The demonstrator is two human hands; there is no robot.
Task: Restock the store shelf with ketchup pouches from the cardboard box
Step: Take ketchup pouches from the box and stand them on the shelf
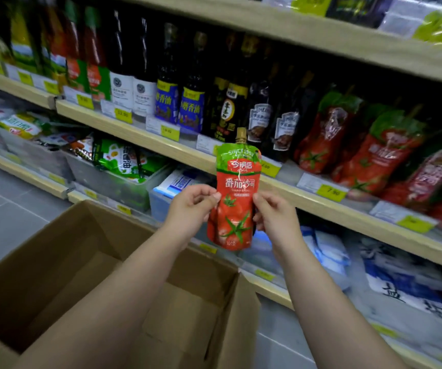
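Fingers (215,196) on upright pouch (237,201), spout (241,135) up

You hold one red-and-green ketchup pouch (237,193) upright, tan cap on top, pinched at its side edges between your left hand (191,206) and right hand (273,211), just beyond the open cardboard box (54,262), with more red pouches (371,155) leaning on the shelf (347,217) above and right of that box.

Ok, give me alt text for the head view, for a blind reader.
A left hand and a right hand pinch the side edges of an upright ketchup pouch before a shelf of matching pouches and dark bottles, with an open cardboard box below.
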